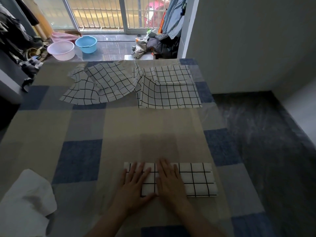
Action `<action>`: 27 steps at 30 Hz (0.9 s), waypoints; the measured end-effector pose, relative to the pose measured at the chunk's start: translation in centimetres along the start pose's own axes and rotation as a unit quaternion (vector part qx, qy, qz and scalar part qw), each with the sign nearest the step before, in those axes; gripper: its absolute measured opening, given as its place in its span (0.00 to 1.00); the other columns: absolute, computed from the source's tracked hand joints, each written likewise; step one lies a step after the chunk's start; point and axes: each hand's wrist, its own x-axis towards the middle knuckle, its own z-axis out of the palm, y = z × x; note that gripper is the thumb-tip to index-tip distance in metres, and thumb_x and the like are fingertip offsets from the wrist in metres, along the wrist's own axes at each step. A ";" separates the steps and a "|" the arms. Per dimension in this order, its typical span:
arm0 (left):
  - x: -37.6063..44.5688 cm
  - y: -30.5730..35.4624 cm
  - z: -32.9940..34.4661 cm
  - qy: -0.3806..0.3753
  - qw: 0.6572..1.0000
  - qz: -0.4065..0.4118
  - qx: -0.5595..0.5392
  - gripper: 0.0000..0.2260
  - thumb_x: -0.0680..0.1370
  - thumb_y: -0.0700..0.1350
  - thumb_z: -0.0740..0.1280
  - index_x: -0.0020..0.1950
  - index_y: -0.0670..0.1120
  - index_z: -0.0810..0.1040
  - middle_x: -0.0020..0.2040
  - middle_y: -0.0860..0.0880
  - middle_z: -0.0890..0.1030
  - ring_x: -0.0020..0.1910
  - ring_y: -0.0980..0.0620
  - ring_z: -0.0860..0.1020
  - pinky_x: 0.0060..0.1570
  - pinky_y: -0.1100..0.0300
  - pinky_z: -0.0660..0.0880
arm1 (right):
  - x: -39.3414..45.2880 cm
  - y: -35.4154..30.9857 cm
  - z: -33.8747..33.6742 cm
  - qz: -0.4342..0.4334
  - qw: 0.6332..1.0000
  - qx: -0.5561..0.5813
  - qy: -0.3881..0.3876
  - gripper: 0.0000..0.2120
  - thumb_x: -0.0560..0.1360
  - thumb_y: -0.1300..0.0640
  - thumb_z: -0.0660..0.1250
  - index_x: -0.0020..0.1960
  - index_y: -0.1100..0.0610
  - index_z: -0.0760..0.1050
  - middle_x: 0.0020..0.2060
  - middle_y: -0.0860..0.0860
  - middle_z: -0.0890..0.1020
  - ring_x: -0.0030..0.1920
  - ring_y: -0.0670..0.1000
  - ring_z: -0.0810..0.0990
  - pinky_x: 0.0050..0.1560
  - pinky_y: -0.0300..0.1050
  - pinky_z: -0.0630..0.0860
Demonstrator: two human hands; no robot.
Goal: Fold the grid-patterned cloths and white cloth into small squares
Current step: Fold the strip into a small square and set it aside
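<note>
Both grips lie flat with fingers straight — the left hand (135, 183) and right hand (168, 180) press side by side on the folded grid-patterned cloth (195, 180), a long strip at 6 o'clock on the checked bedsheet (119, 127). Two unfolded grid-patterned cloths (102, 86) (169, 89) lie rumpled at 12 o'clock — the white cloth (25, 202) sits at 8 o'clock.
</note>
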 end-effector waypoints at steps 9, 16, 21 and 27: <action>0.3 0.8 -0.7 0.003 0.997 -0.001 0.080 0.38 0.74 0.74 0.48 0.76 0.51 0.63 0.75 0.45 0.65 0.77 0.43 0.51 0.70 0.44 0.47 | -2.7 9.2 -2.7 0.081 0.996 -0.041 0.019 0.27 0.80 0.48 0.47 0.79 0.51 0.51 0.78 0.49 0.53 0.77 0.48 0.48 0.75 0.49 0.44; 2.9 13.9 -0.9 0.090 0.991 0.088 -0.048 0.27 0.81 0.55 0.53 0.79 0.49 0.54 0.80 0.49 0.48 0.78 0.48 0.51 0.72 0.48 0.47 | -2.6 10.1 -1.6 0.060 0.996 -0.067 0.004 0.36 0.75 0.47 0.55 0.79 0.53 0.45 0.78 0.50 0.47 0.78 0.50 0.44 0.74 0.50 0.42; 4.5 13.0 2.3 0.070 0.993 0.094 -0.026 0.25 0.83 0.56 0.49 0.79 0.53 0.52 0.80 0.52 0.52 0.78 0.52 0.50 0.71 0.48 0.50 | -2.7 10.2 -1.4 0.029 0.997 -0.067 0.033 0.38 0.72 0.47 0.57 0.79 0.53 0.48 0.78 0.51 0.53 0.78 0.51 0.46 0.74 0.52 0.46; 1.7 2.1 0.7 0.068 0.996 -0.054 -0.002 0.24 0.82 0.53 0.50 0.79 0.52 0.56 0.79 0.52 0.53 0.78 0.52 0.52 0.73 0.47 0.52 | -2.5 9.3 -2.0 0.056 0.997 -0.009 0.060 0.27 0.78 0.49 0.49 0.76 0.53 0.59 0.76 0.51 0.62 0.76 0.52 0.57 0.73 0.54 0.53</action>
